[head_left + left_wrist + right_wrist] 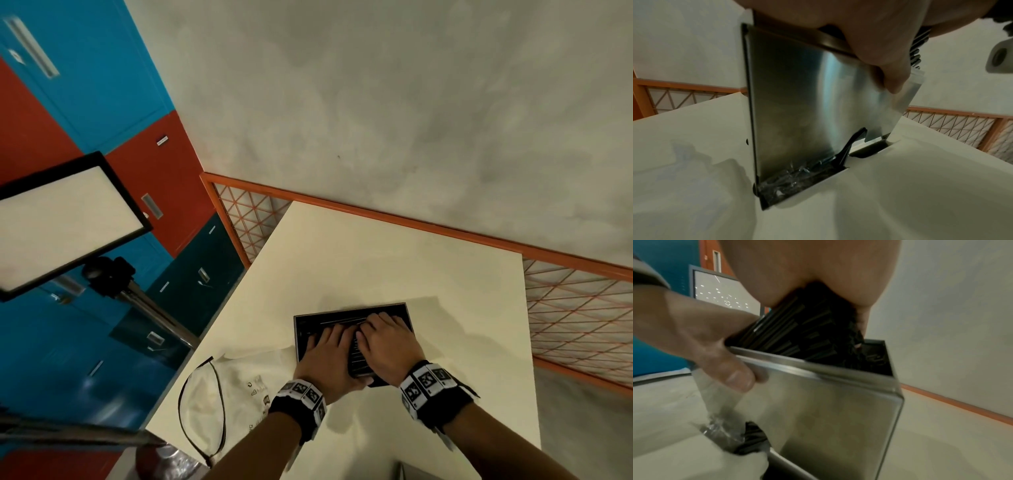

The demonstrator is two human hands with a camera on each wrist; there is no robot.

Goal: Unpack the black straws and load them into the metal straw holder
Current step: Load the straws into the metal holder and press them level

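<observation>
The metal straw holder (349, 309) stands on the white table (376, 257) with its top open. Both my hands lie over it. My left hand (325, 349) hooks its thumb (740, 378) over the near wall of the holder (828, 410) and pins a clear plastic wrapper (721, 410) against the steel, fingers inside. My right hand (387, 342) curls over a bundle of black straws (807, 331) that slants down into the holder. Straw ends (917, 48) show above the rim, and crumpled wrapper (797, 175) lies in the slot at the base.
A white bag with black handles (219, 394) lies on the table to the left of the holder. A light panel on a stand (68, 222) sits off the table's left edge. Orange mesh fencing (582, 325) runs along the far and right sides.
</observation>
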